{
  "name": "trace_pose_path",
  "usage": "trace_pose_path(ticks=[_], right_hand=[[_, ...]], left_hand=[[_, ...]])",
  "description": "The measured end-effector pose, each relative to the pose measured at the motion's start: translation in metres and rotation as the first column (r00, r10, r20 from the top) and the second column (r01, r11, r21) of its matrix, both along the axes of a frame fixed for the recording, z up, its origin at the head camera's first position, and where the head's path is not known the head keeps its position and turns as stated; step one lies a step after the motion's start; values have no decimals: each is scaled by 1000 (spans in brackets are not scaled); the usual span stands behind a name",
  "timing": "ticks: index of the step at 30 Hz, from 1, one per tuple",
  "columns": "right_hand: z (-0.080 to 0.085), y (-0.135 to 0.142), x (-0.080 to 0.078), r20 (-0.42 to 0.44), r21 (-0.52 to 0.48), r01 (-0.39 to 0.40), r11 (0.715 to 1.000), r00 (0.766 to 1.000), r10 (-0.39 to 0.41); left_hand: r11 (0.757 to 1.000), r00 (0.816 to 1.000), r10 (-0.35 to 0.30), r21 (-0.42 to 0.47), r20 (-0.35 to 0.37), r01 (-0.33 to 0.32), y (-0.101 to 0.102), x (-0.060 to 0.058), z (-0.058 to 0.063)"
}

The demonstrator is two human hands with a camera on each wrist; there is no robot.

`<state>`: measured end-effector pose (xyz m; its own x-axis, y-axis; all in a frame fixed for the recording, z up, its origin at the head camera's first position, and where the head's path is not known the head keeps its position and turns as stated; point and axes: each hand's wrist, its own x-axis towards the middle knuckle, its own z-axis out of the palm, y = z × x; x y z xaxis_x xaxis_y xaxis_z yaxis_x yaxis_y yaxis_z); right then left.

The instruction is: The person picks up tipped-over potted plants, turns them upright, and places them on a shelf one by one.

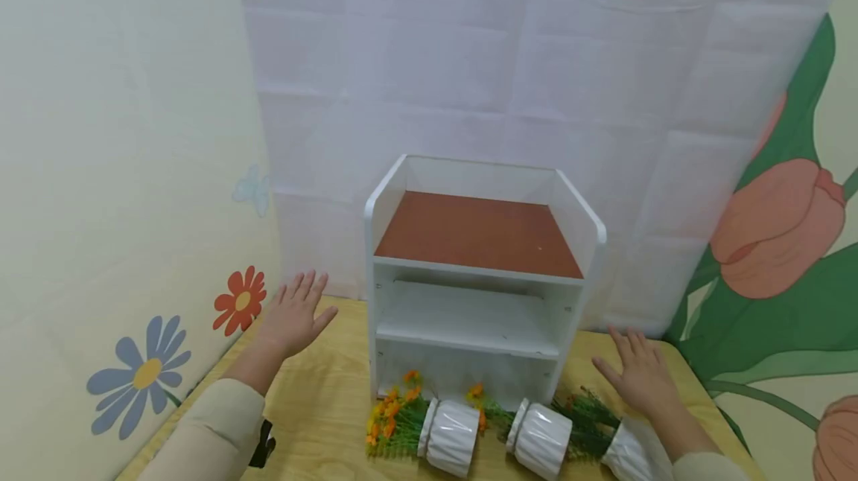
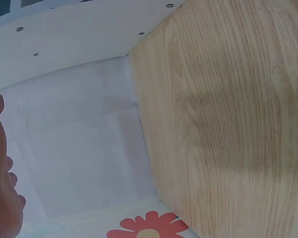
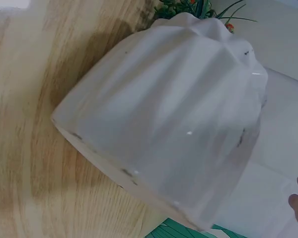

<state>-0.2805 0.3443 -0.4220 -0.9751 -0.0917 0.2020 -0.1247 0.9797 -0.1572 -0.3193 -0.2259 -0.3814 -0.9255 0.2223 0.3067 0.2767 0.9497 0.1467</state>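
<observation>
My left hand (image 1: 293, 319) hovers left of the white shelf unit (image 1: 477, 266), fingers straight and spread, holding nothing. On the other side my right hand (image 1: 641, 373) is held out the same way, above a white fluted vase (image 1: 637, 453) that lies on its side. That vase (image 3: 164, 109) fills much of the right wrist view, with greenery at its mouth. Two more white vases, one in the middle (image 1: 541, 438) and one at the left (image 1: 450, 436), lie tipped over before the unit. Orange flowers (image 1: 389, 418) spill from the left one.
The unit has a brown top board (image 1: 479, 231) with raised sides and a white middle shelf (image 1: 469, 317). It stands on a wood-grain table (image 1: 322, 384). A white cloth wall is behind, with flower-printed walls at both sides. A small black object (image 1: 264, 444) lies near the left forearm.
</observation>
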Motion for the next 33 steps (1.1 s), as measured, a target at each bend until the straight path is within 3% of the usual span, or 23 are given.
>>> trace_pose_path(ticks=[5, 10, 20, 30, 33], right_hand=[[-3, 1, 8, -2, -46, 0, 999, 1000, 0], [-7, 0, 14, 0, -100, 6, 995, 1000, -6], [-10, -2, 26, 62, -179, 9, 984, 998, 2], [-17, 2, 42, 159, -219, 55, 974, 987, -20], [-19, 4, 45, 184, -218, 73, 973, 982, -32]], left_hand=[[994, 1000, -16, 111, 4, 16, 0, -3, 5], [960, 998, -55, 274, -9, 55, 1, -6, 14], [850, 992, -124, 518, 31, 90, 10, -2, 44], [741, 983, -180, 664, 45, 105, 21, -2, 64], [718, 980, -195, 688, 47, 110, 25, -2, 69]])
